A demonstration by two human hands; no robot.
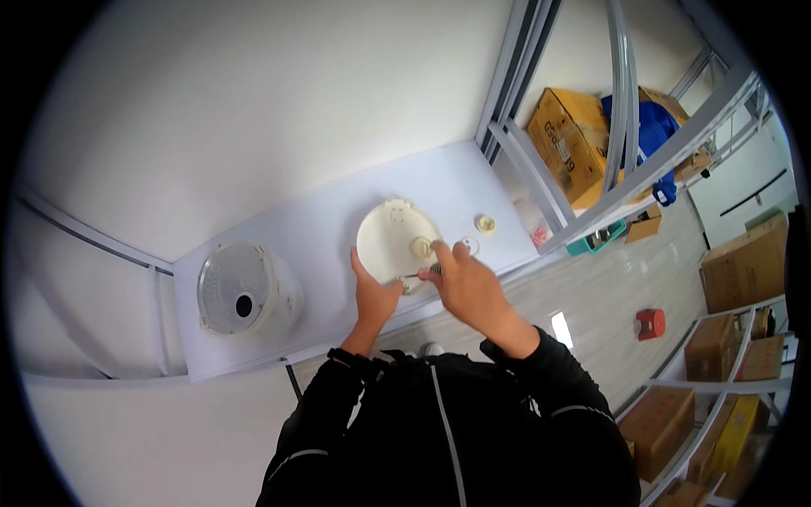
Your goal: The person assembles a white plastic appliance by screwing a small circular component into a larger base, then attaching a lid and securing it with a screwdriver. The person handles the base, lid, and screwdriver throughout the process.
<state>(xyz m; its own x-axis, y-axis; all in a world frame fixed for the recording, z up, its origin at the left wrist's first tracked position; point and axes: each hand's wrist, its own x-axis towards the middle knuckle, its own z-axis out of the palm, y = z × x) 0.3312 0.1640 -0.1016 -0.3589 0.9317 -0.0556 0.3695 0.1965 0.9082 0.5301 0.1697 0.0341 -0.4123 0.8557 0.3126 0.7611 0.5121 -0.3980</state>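
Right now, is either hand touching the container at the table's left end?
No, the container stands apart from the left hand and right hand, both at the cream basin.

Between the round white drum [275, 291] and the cream shell [378, 241], a wide strip of table [325, 224] lies open for a hand to pass, and another band runs behind the shell along the wall [296, 84]. On the shell's near side, the left hand [373, 296] at its rim and the right hand [467, 283] with a thin tool [411, 276] block the way. To the right, a flat white disc [470, 246] (close by the right hand) and a small cream part [485, 224] leave only a narrow gap between them
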